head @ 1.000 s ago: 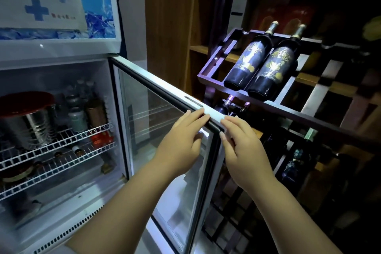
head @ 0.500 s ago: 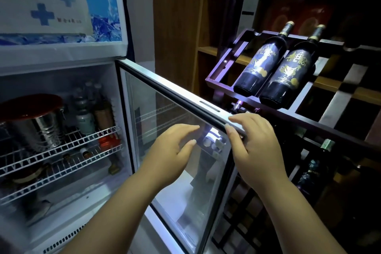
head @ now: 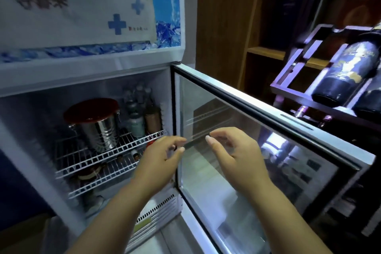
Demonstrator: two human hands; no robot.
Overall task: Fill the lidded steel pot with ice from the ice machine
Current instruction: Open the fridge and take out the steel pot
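Scene: a person stands at a glass-fronted cooler [head: 90, 72], seen from a head camera looking down past both forearms
Door: the cooler's glass door [head: 257, 150] stands swung open to the right, its top edge running away from the cabinet
Pot: the steel pot [head: 99, 130] sits inside on the upper wire shelf [head: 115, 150], upright, with a dark red lid [head: 91, 110] on it
Left hand: the left hand [head: 158, 163] hangs in the air in front of the shelf edge, fingers loosely spread and gently bent, gripping nothing
Right hand: the right hand [head: 239, 154] hangs beside it in front of the door glass, fingers relaxed and slightly curled, also empty
Beside the pot: several bottles [head: 144, 117] stand just to its right on the same shelf
To the right: a dark rack holds wine bottles [head: 346, 72] lying tilted
Progress: early, by my reading; the cooler is open and the pot is within reach, but it is not yet lifted out
Left to do: take the pot out, remove the lid, and fill it with ice; no ice machine is visible, nor whether the pot holds anything
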